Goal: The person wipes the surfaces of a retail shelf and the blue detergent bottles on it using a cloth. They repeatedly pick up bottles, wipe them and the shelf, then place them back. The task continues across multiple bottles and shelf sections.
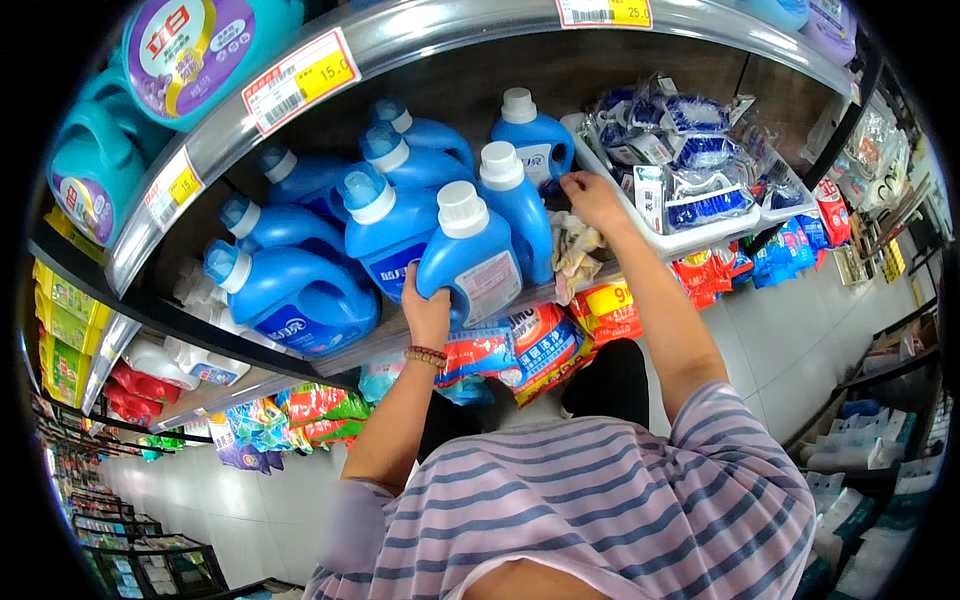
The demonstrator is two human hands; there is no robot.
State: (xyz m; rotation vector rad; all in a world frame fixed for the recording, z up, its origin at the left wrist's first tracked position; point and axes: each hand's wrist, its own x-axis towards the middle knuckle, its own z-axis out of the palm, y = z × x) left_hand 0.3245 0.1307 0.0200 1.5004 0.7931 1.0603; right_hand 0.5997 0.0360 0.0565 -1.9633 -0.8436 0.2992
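Observation:
My left hand (426, 306) is closed around the handle side of a blue laundry detergent bottle (480, 262) with a white cap, at the shelf's front edge. Behind it stand two more white-capped blue bottles, one nearer (521, 217) and one at the back (534, 146). My right hand (592, 199) reaches in between the back bottle and a white plastic tray (652, 238). Its fingertips are by that bottle's lower side; whether they grip anything is hidden. A crumpled, stained cloth (576, 251) lies on the shelf below my right wrist.
Several blue bottles with clear-blue caps (300, 292) crowd the shelf to the left. Wrapped blue brushes (705, 165) fill the tray. A metal-edged upper shelf (420, 37) with price tags overhangs them. Bagged detergent powder (540, 345) sits below, above the tiled floor (795, 337).

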